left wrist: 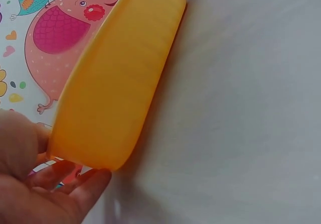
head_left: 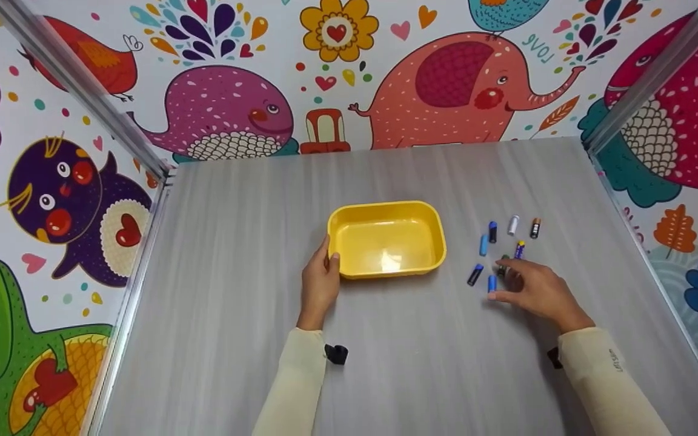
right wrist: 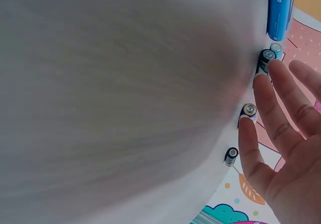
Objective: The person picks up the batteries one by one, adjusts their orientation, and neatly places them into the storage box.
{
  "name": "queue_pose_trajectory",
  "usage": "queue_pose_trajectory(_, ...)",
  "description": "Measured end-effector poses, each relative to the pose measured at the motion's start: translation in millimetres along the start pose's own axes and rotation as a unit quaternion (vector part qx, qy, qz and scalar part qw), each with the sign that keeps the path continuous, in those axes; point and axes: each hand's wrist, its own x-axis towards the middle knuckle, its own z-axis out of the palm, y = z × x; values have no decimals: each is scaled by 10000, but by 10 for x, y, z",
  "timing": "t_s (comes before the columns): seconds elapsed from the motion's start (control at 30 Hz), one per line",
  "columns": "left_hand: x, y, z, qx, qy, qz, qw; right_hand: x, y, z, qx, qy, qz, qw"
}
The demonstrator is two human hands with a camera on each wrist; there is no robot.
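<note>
A yellow plastic tray (head_left: pixel 385 245) stands on the table. My left hand (head_left: pixel 320 284) grips its left end, thumb over the rim; in the left wrist view the fingers (left wrist: pixel 93 189) support that end from outside. To the tray's right lie several small batteries. My right hand (head_left: pixel 540 290) hovers among the nearest ones with its fingers spread. Its thumb is beside a blue battery (head_left: pixel 492 283), and its index finger partly covers a dark green battery (head_left: pixel 503 266). Whether they touch is unclear. The right wrist view shows straight fingers close to a dark battery (right wrist: pixel 266 58).
Around the right hand lie a dark battery with a blue end (head_left: pixel 475 275), a light blue one (head_left: pixel 483 244), a silver one (head_left: pixel 514 224), a black and orange one (head_left: pixel 535 227) and a purple and yellow one (head_left: pixel 520 249). Cartoon-printed walls (head_left: pixel 337 79) and metal posts (head_left: pixel 76 79) border the grey table (head_left: pixel 234 272).
</note>
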Motion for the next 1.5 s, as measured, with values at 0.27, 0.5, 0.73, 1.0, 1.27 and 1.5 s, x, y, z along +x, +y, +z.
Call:
queue_pose_trajectory(0.27,-6,-14,1,0,-3,-156,9999,11,9,46,-42,-121,18,9999)
queue_pose_trajectory(0.5,-12,-37,9,10,-23,-153,9999,23,18,65,-181,-177,-125,9996)
queue_pose_trajectory(0.73,-4,-23,14,16,-62,-198,9998,31,30,61,-255,-161,-257,9992)
queue_pose_trajectory(1.0,14,-13,13,-22,-67,-207,9998,44,26,87,-308,-58,-319,9990)
queue_pose_trajectory(1.27,3,-9,16,-14,-111,-199,9997,33,34,89,-245,-93,-284,9993)
queue_pose_trajectory(1.5,13,-26,7,-12,-111,-193,9998,27,28,96,-178,-71,-327,9993)
